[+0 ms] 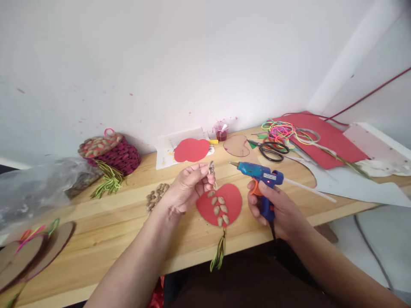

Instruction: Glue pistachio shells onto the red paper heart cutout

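Between the thumb and fingers of my left hand is a small brownish nut shell, raised above the table. In my right hand is a blue hot glue gun, its nozzle pointing left toward the shell but apart from it; my fingers are by its orange trigger. Below and between the hands lies a red heart-shaped card bearing several shells in rows. From its lower tip hangs a green and dark yarn tassel. A pile of loose shells sits left of my left wrist.
At the back left leans a purple woven piece covered with shells, beside a plastic bag. Cardboard hearts lie front left. Behind are a red cutout, a cup of red liquid, scissors and tangled coloured cords.
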A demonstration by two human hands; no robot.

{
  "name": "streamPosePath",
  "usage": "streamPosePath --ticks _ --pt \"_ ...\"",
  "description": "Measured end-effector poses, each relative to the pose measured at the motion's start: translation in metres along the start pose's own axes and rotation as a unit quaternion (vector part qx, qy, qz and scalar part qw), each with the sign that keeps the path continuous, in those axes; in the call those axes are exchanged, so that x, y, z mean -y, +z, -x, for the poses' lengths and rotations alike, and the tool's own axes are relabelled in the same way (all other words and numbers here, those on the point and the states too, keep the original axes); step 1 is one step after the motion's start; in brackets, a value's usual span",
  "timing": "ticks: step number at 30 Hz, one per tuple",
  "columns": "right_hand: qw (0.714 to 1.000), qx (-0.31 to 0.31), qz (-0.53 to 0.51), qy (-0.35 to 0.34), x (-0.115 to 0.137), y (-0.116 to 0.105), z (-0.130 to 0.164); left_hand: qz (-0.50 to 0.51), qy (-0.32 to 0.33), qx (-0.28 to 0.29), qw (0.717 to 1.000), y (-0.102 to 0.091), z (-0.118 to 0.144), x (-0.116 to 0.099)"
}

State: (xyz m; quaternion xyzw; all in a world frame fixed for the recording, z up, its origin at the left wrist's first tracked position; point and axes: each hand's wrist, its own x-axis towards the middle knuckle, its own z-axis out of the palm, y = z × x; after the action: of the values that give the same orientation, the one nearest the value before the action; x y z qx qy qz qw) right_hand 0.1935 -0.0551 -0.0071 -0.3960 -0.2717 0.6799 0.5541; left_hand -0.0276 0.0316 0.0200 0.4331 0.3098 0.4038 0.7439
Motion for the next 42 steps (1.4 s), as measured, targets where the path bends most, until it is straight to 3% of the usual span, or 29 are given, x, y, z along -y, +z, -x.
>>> streamPosePath --ticks 10,19,28,42 --pt "0.983 0.024 0.176 -0.053 0.013 0.021 0.032 0.044 0.005 0.067 0.997 -0.010 0.005 0.011" --pt "0.948 -0.029 0.299 -0.108 0.013 0.026 0.050 0.039 0.009 0.074 0.996 -0.005 0.010 0.011" --pt "0.925 -0.035 0.360 -0.120 0.017 0.030 0.061 0.026 0.011 0.088 0.996 -0.002 0.013 0.010" --pt "0.911 -0.049 0.393 -0.112 0.017 0.030 0.064 0.021 0.004 0.090 0.996 0.001 0.015 0.008"
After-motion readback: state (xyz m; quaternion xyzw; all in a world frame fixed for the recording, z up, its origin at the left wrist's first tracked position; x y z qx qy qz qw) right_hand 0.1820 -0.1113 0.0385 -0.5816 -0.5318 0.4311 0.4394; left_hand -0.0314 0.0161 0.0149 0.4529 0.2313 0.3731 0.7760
